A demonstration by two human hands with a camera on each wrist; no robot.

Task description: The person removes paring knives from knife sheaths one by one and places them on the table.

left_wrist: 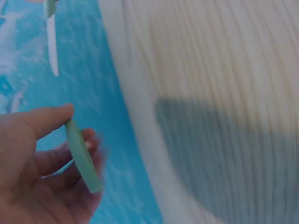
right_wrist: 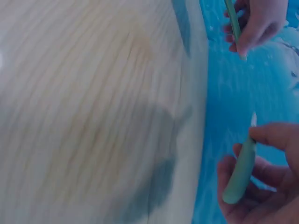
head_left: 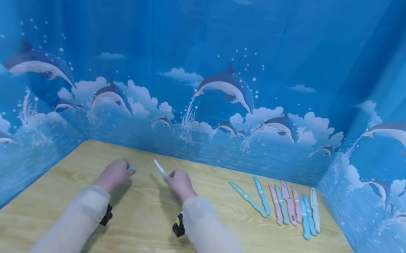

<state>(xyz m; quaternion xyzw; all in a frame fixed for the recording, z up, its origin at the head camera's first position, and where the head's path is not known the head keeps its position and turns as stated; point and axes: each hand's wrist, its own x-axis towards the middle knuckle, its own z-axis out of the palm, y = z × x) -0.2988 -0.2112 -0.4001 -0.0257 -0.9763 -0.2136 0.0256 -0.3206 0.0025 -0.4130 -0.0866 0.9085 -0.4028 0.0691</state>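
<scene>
My left hand (head_left: 113,173) pinches a narrow, flat green knife sheath (left_wrist: 83,156) between thumb and fingers, above the left part of the table. To its right, my right hand (head_left: 181,183) grips a small knife (right_wrist: 242,172) by its green handle. The bare, pale blade (head_left: 159,166) points up and to the left in the head view, toward the far edge. Knife and sheath are apart, with a gap between the two hands. Fingers hide part of the knife handle, and in the head view most of the sheath.
On the right of the wooden table (head_left: 157,240) lie several pink, blue and green knives, among them a green knife (head_left: 248,199) set at a slant and a pink knife (head_left: 288,202). A blue dolphin-print curtain (head_left: 171,131) borders the table's back and sides.
</scene>
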